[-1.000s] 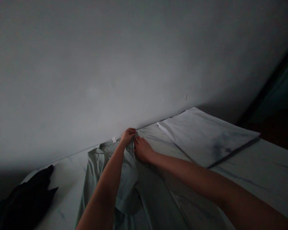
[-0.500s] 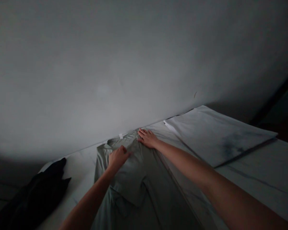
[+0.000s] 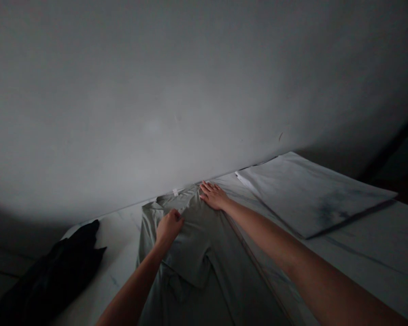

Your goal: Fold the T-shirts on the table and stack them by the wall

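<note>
A grey-green garment (image 3: 197, 244) lies spread on the pale sheet, its neckline and small white tag close to the wall. Near the neckline, my left hand (image 3: 170, 224) is closed, its fingers pinching the garment's fabric. My right hand (image 3: 214, 195) rests flat on the garment's upper right part, fingers spread. A sleeve or fold of cloth lies across the garment's middle, below my hands. The garment's lower end runs out of view at the bottom.
A grey wall (image 3: 177, 90) rises behind the bed's far edge. At the left lies a dark cloth (image 3: 68, 267). To the right is a flat white pillow or folded cloth (image 3: 292, 190) with a dark pattern, on the pale sheet (image 3: 367, 240).
The whole view has shifted slightly, so things appear a little further right. My left hand remains near the neckline and my right hand remains flat on the garment.
</note>
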Action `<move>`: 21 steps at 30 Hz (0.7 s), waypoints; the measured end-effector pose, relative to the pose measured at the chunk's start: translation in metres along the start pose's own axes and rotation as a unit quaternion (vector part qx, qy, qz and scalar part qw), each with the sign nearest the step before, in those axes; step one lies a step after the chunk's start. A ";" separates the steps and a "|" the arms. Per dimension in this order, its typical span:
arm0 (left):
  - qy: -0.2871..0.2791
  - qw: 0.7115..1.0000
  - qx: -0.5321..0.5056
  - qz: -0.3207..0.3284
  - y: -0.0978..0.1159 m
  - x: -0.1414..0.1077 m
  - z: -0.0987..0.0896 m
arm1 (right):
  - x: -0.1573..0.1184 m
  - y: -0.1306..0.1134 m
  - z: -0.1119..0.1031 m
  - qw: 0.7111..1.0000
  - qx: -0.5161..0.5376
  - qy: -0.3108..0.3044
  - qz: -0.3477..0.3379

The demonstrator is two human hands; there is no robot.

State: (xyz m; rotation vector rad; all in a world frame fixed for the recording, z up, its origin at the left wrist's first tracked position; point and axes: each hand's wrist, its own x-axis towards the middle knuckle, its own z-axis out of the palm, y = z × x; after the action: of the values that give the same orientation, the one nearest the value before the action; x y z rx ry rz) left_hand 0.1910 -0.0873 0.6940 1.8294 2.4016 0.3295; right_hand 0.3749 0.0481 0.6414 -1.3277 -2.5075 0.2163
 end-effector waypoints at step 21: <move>0.058 0.998 0.000 -0.005 -0.001 -0.019 0.021 | 0.052 0.011 -0.039 0.997 0.007 0.021 -0.068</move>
State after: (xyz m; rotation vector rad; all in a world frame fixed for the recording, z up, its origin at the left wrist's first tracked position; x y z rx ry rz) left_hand 0.1994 -0.1034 0.6724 1.8466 2.4849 0.4479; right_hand 0.3682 0.0973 0.6852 -1.1382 -2.5438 0.1751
